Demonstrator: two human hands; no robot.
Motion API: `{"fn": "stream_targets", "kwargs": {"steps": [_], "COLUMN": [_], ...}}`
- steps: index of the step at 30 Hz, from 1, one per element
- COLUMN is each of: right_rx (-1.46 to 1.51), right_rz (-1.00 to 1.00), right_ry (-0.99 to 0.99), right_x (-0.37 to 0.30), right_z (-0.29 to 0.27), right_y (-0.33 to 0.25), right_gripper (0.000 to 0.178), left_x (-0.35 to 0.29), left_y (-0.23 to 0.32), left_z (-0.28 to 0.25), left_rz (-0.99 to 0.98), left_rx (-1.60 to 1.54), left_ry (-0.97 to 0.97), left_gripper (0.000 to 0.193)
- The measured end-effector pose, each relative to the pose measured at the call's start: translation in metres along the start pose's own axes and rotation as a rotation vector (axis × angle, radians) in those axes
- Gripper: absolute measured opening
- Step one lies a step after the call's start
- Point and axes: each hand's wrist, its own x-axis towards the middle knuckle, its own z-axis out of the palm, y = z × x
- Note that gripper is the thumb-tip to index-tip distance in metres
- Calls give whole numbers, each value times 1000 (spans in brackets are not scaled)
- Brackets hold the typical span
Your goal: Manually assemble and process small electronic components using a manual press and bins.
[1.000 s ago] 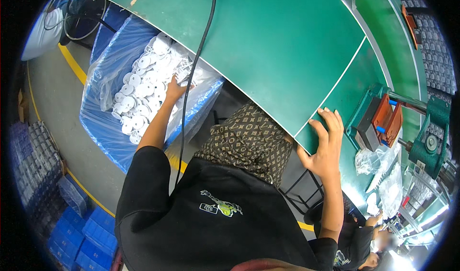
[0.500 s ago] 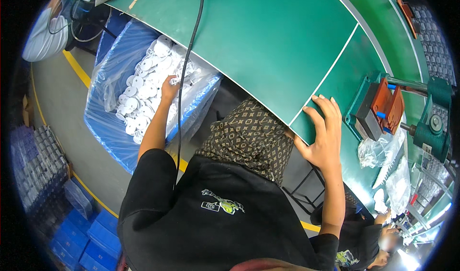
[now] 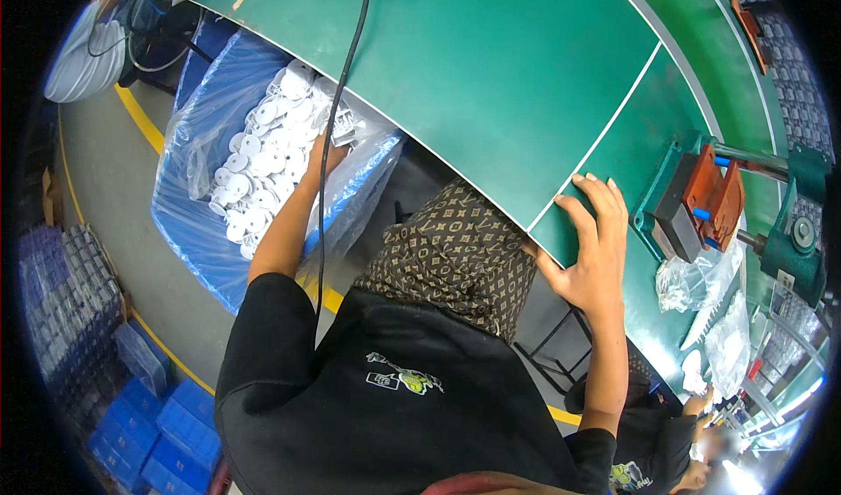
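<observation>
My left hand (image 3: 326,155) reaches into a bin (image 3: 188,223) lined with clear plastic, at the right side of a heap of white round plastic discs (image 3: 263,162). A black cable crosses in front of this hand, and its fingers are largely hidden. White plastic frame-like pieces (image 3: 348,125) lie right by its fingertips; whether it grips one I cannot tell. My right hand (image 3: 589,263) rests on the edge of the green table (image 3: 473,83), fingers spread on the surface and the thumb at the rim. Nothing is in it.
A green hand press with an orange fixture (image 3: 720,199) stands on the table at right, beside clear plastic bags (image 3: 696,280). The black cable (image 3: 342,92) hangs over the table edge. Blue crates (image 3: 175,434) stand at lower left. Other people are at far left and lower right.
My left hand has shifted a little to the right within the bin, toward the white frame-like pieces, and its fingers show less. My right hand stays on the table edge.
</observation>
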Motion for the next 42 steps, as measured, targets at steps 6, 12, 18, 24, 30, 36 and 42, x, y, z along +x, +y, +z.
{"fn": "stream_targets", "kwargs": {"steps": [6,12,18,24,30,36,42], "right_rx": [9,13,-2,-3,2,0,14], "right_rz": [6,20,24,9,13,2,-6], "right_ry": [-9,-2,10,4,17,15,27], "right_x": [0,-1,-2,0,-2,0,3], "right_z": [-2,-1,-2,-2,-2,-1,-1], "right_y": [1,0,0,0,-1,-2,0], "right_gripper": [63,61,61,62,63,64,64], "left_x": [4,16,20,11,-41,-47,-75], "left_y": [-30,-44,-30,-60,-10,-66,-62], "left_z": [16,24,21,19,-26,-34,-109], "left_rz": [212,198,92,171,72,-121,-47], "left_rx": [-119,2,-59,-172,-377,-712,-671], "left_ry": [265,256,150,210,240,221,373], "left_gripper": [44,52,51,39,31,34,39]}}
